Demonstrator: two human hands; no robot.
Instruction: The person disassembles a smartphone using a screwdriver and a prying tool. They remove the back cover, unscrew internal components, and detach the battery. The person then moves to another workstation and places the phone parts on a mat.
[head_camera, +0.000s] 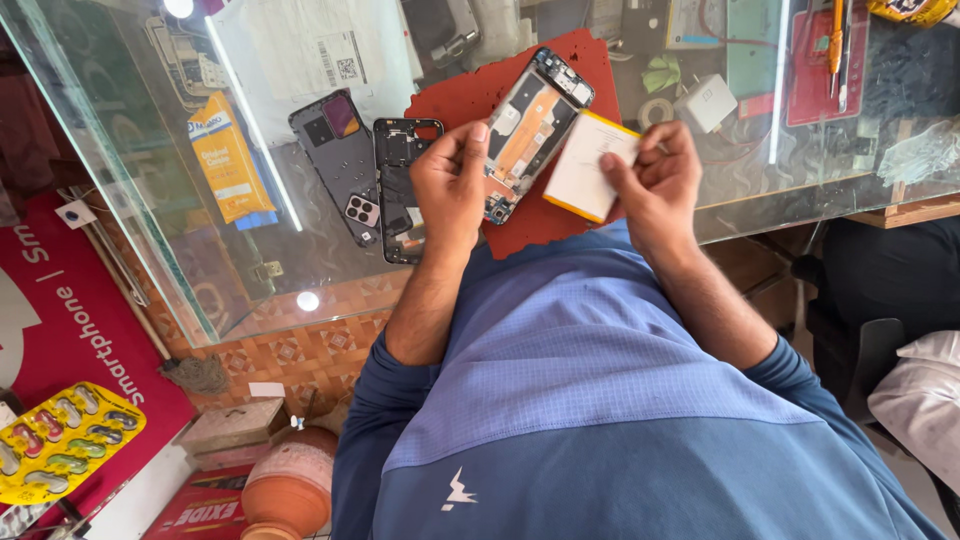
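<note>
My left hand (450, 180) grips the lower edge of an opened smartphone body (532, 120), its inner boards and an orange strip showing, tilted over a red work mat (470, 95). Held in my right hand (655, 180) is a flat white battery pack (588, 165) with a yellow edge, the thumb and fingers pinching its upper right corner. The battery sits just to the right of the phone body, almost touching it. Both lie above a glass counter (300, 250).
A dark grey phone back cover (340, 160) and a black frame (400, 190) lie left of my hand, beside an orange packet (232, 155). A white charger block (708, 100), tape roll (655, 110) and second red mat (825, 70) sit at the back right. A clay pot (290, 480) stands below.
</note>
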